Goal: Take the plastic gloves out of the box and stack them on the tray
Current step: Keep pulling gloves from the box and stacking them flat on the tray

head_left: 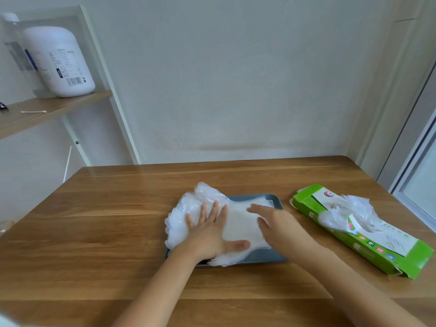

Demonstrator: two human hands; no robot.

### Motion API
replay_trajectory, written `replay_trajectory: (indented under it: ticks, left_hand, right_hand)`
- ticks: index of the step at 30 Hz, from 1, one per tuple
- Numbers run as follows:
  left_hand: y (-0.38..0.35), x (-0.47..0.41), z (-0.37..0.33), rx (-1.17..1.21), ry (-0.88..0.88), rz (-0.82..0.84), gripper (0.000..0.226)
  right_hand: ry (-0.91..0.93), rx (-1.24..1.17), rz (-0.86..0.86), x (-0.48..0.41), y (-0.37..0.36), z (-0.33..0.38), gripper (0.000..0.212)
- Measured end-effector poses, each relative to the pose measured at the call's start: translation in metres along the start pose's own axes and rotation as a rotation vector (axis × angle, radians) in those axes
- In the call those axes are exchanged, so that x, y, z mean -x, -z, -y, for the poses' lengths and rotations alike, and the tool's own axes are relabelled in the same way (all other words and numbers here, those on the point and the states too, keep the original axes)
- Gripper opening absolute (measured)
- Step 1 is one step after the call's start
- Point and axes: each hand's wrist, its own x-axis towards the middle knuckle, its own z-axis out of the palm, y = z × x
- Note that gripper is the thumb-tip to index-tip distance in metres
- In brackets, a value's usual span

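A stack of clear plastic gloves (238,223) lies on a grey-blue tray (264,258) in the middle of the wooden table, spilling over the tray's left edge. My left hand (212,234) presses flat on the stack with fingers spread. My right hand (276,223) hovers or rests over the stack's right side, fingers straight and slightly blurred. To the right lies a green and white glove box (368,246) with more gloves (346,211) bulging out of its top opening.
The wooden table (94,232) meets a white wall at the back. A shelf (47,107) at the upper left carries a large white bottle (61,62) and a cotton swab. A window frame (415,175) stands at the right.
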Motion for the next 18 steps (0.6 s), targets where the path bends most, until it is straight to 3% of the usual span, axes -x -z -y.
replay_trajectory:
  ticks: [2, 5, 11, 18]
  left_hand:
    - [0.001, 0.001, -0.001, -0.033, 0.002, 0.007, 0.107]
    - [0.003, 0.004, 0.0, -0.029, -0.007, 0.011, 0.101]
    - [0.0, 0.017, 0.011, 0.043, 0.08, -0.003, 0.122]
    - [0.02, 0.029, 0.02, 0.004, 0.229, -0.012, 0.102]
  right_hand:
    - [0.073, -0.118, 0.116, -0.004, -0.019, 0.011, 0.044]
    - [0.046, 0.024, 0.253, -0.013, -0.041, 0.012, 0.051]
    - [-0.106, 0.227, 0.266, -0.016, -0.042, -0.005, 0.068]
    - [-0.175, 0.143, 0.223, -0.011, -0.028, 0.001, 0.078]
